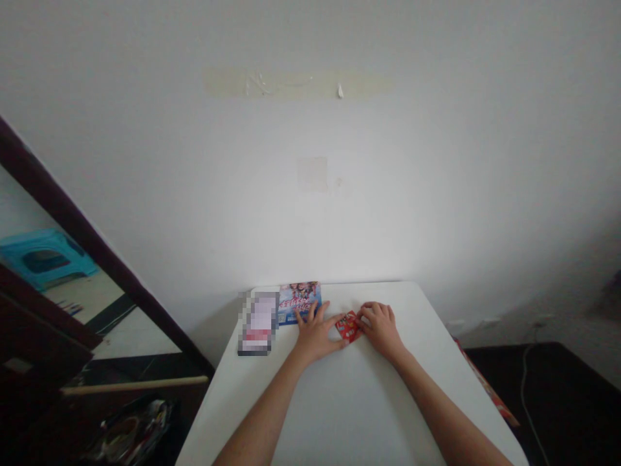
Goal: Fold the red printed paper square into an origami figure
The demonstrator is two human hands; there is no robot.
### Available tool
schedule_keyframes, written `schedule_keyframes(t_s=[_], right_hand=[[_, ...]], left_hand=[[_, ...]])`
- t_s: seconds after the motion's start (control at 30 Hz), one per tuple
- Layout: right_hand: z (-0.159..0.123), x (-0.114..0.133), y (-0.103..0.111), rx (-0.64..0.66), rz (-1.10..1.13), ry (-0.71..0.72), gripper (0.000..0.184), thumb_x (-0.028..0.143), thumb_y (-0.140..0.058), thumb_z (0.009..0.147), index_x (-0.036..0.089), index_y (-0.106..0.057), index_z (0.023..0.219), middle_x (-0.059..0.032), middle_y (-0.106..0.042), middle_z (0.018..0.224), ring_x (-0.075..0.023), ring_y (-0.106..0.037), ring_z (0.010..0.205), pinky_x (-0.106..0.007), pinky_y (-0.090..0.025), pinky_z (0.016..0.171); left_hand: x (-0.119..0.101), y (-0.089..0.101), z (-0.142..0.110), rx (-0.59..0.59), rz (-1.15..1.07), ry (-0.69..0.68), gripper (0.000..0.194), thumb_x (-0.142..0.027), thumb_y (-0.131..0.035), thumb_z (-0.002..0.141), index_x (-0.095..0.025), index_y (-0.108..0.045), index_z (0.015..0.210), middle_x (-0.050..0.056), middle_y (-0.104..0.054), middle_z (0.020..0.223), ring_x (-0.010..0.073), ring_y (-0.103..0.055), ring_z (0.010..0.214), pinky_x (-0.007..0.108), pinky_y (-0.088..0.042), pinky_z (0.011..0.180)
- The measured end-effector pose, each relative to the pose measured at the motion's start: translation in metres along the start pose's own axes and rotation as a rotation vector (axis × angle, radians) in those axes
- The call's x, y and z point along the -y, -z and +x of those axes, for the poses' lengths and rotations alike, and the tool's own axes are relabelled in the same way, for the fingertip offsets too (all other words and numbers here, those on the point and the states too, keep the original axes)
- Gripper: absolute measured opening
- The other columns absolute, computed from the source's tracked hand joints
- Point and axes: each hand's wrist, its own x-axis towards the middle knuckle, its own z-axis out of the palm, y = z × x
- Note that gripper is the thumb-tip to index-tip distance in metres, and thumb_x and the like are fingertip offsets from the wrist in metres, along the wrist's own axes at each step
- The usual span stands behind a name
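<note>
A small red printed paper piece (348, 327) lies on the white table (349, 401), turned so that its corners make a diamond. My left hand (314, 335) rests beside it with the fingers spread; its index fingertip and thumb touch the paper's left and lower corners. Some of its other fingertips overlap the lower edge of a blue printed leaflet (294, 299). At the paper's right corner, my right hand (382, 328) has thumb and fingers pinched together on the edge, the other fingers curled. Those fingertips hide part of that corner.
Left of the leaflet lies a pixelated phone-like object (259, 323). The table's far edge meets a white wall (310, 226). A mirror in a dark frame (97, 226) leans at left, showing a blue plastic stool (48, 259). A white cable (524, 382) runs down at right.
</note>
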Motion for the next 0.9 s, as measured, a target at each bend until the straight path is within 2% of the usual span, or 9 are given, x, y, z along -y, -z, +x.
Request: schedule_keyframes(t_s=[0.23, 0.5, 0.63, 0.9], right_hand=[[0.001, -0.001, 0.001, 0.018, 0.037, -0.019, 0.018, 0.043, -0.054, 0.092, 0.033, -0.068, 0.099, -0.0027, -0.06, 0.122, -0.0256, -0.048, 0.119, -0.053, -0.028, 0.109], [0.003, 0.008, -0.004, 0.001, 0.037, -0.136, 0.022, 0.044, -0.055, 0.092, 0.028, -0.071, 0.091, -0.0041, -0.06, 0.122, -0.0262, -0.048, 0.118, -0.058, -0.022, 0.113], [0.001, 0.008, -0.006, -0.002, 0.042, -0.112, 0.024, 0.045, -0.053, 0.093, 0.028, -0.07, 0.092, -0.0042, -0.06, 0.122, -0.0262, -0.049, 0.118, -0.058, -0.022, 0.113], [0.0, 0.005, -0.008, -0.024, 0.038, -0.094, 0.026, 0.046, -0.05, 0.094, 0.028, -0.069, 0.094, -0.0052, -0.06, 0.122, -0.0258, -0.049, 0.117, -0.058, -0.022, 0.113]], left_hand=[[0.001, -0.002, 0.0, -0.012, -0.002, -0.002, 0.071, -0.074, -0.059, 0.072, -0.058, -0.041, 0.138, -0.003, -0.027, 0.161, 0.0433, -0.011, 0.148, 0.078, 0.006, 0.107], [0.002, 0.0, 0.0, 0.024, -0.004, -0.004, 0.065, -0.073, -0.056, 0.076, -0.056, -0.044, 0.137, -0.001, -0.026, 0.161, 0.0428, -0.01, 0.148, 0.078, 0.007, 0.107], [0.002, 0.002, -0.001, 0.036, 0.009, -0.007, 0.068, -0.074, -0.059, 0.074, -0.056, -0.044, 0.138, -0.001, -0.026, 0.161, 0.0423, -0.01, 0.148, 0.078, 0.005, 0.107], [-0.003, 0.0, 0.0, -0.014, 0.008, 0.039, 0.055, -0.071, -0.053, 0.08, -0.058, -0.048, 0.133, -0.005, -0.03, 0.159, 0.0404, -0.013, 0.148, 0.077, 0.003, 0.108]])
